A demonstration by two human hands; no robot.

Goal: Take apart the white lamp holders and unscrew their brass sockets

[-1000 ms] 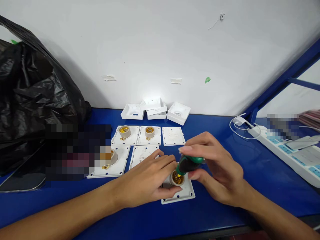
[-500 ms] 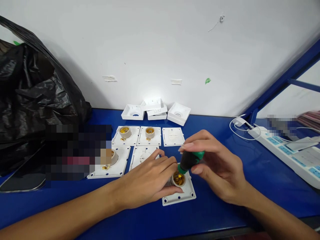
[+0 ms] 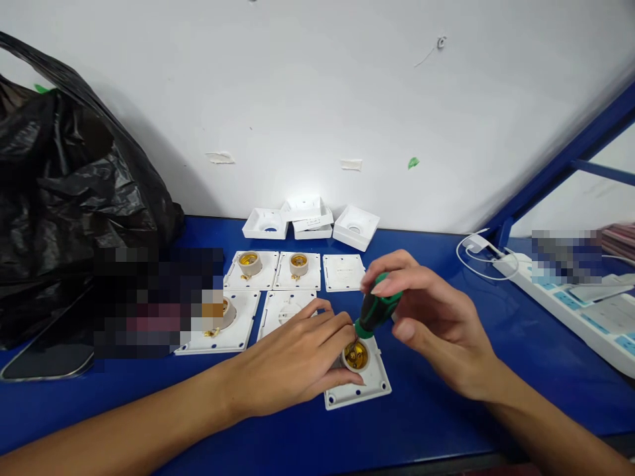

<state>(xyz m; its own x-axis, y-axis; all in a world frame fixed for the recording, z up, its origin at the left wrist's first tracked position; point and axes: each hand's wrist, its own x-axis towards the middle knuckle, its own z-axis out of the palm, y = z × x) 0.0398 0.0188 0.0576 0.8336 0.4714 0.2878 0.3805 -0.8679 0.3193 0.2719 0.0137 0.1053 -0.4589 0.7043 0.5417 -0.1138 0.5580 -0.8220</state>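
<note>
My left hand (image 3: 297,360) lies curled on a white square plate (image 3: 364,390) with a brass-lined lamp socket (image 3: 356,355), pressing it to the blue table near the front edge. My right hand (image 3: 431,317) grips a black and green screwdriver (image 3: 376,312), its tip pointing down into the socket. Behind my hands lie more white plates, two with sockets (image 3: 249,262) (image 3: 298,263), one plain (image 3: 343,271), and one partly under my left fingers (image 3: 282,307).
Several empty white box covers (image 3: 310,218) sit by the wall. A black plastic bag (image 3: 64,192) fills the left side. A white power strip (image 3: 580,314) with a cable lies at the right, beside a blue frame post (image 3: 555,172).
My right hand has turned and raised the screwdriver handle slightly more upright over the socket. My left hand keeps holding the plate in the same place.
</note>
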